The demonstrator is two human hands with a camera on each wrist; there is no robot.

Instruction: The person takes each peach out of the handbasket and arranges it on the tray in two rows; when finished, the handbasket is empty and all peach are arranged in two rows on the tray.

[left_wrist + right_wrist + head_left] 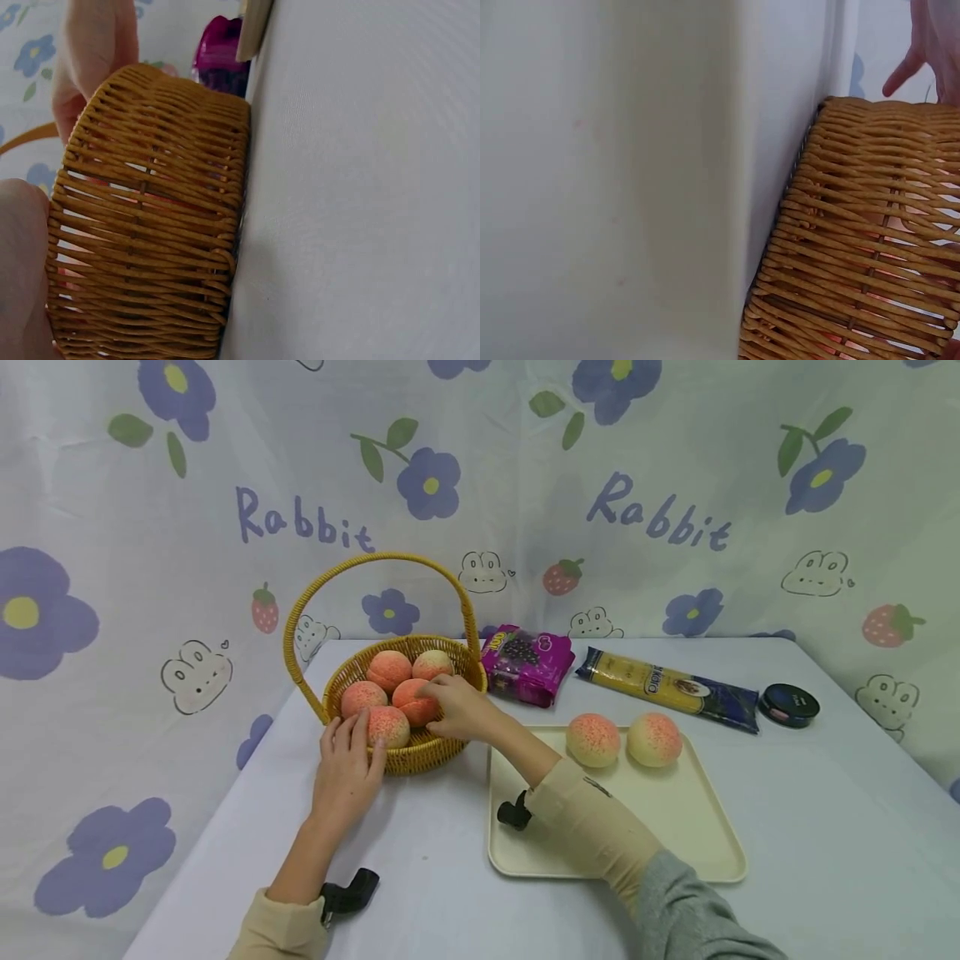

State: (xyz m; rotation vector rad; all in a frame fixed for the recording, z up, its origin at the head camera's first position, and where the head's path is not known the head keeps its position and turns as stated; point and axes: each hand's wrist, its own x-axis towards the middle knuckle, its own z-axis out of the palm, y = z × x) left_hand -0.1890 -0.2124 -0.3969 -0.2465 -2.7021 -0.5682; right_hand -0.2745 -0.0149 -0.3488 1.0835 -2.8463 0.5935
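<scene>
A yellow wicker basket [408, 764] with a tall handle holds several pink-and-cream peaches. My right hand [467, 708] reaches over its right rim, thumb and fingers about the right side of a redder peach [412, 703]; the fingertips are partly hidden. At the front left, my left hand [349, 772] rests at the rim with fingers spread, their tips close against the front peach [388, 727]. In the left wrist view, the woven wall [150, 217] stands between both hands. The right wrist view shows the wall [862, 240] from the tray side.
Right of the basket lies a cream tray [697, 852] with two peaches [592, 740] at its back edge; my right forearm crosses above it. Behind are a purple grape-printed bag [528, 668], a yellow-and-blue packet [667, 687] and a round dark tin [789, 704].
</scene>
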